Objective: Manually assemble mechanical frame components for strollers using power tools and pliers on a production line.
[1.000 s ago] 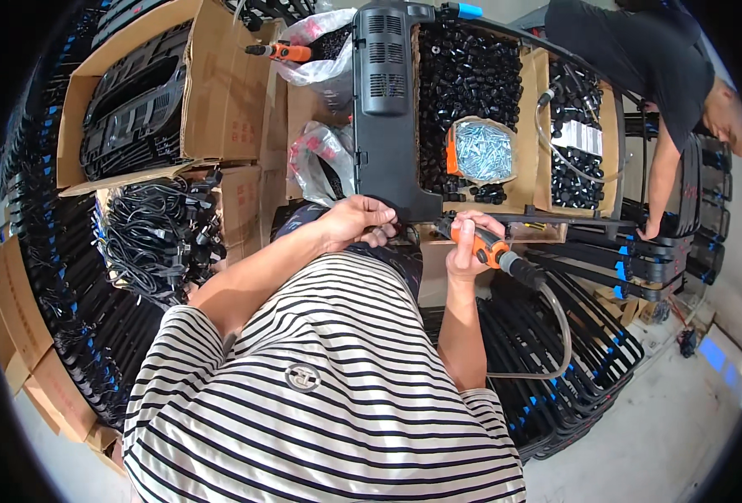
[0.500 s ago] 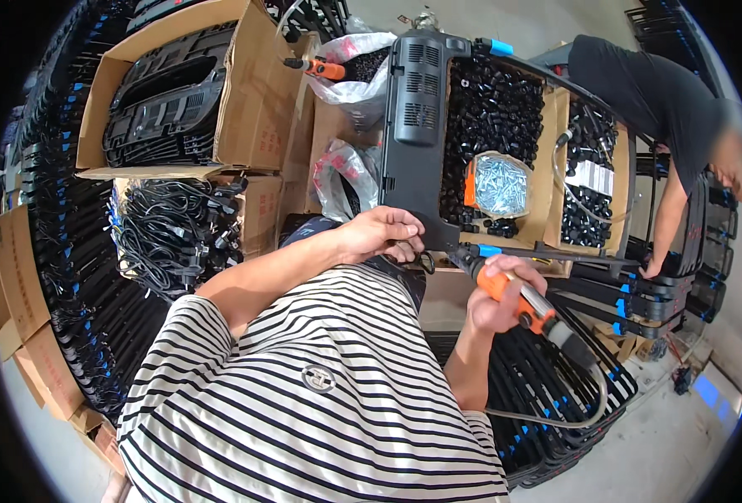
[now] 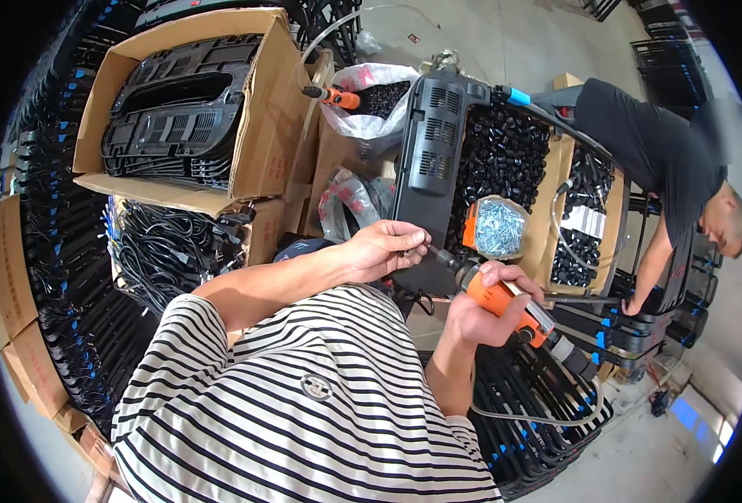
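My right hand (image 3: 484,318) is wrapped round an orange air screwdriver (image 3: 495,295), its hose trailing from the back end. The tool's bit points left, toward the fingertips of my left hand (image 3: 387,250). Those fingers are pinched together at the bit's tip; whatever small piece they hold is too small to make out. Both hands are over the near end of a black plastic panel with vent slots (image 3: 436,138), which lies on a frame. To the right of the panel, a bag of silver screws (image 3: 499,228) sits on a bed of black plastic caps (image 3: 505,155).
A cardboard box (image 3: 274,109) of black panels stands at the left above bundled black cables (image 3: 178,251). A second orange screwdriver (image 3: 341,99) rests on a white sack (image 3: 371,126). At the right a co-worker (image 3: 639,126) bends over stacked black frames (image 3: 651,314).
The screwdriver's tip has come to my left fingertips, away from the frame edge. My left hand has turned and pinches at the bit. The view has shifted slightly.
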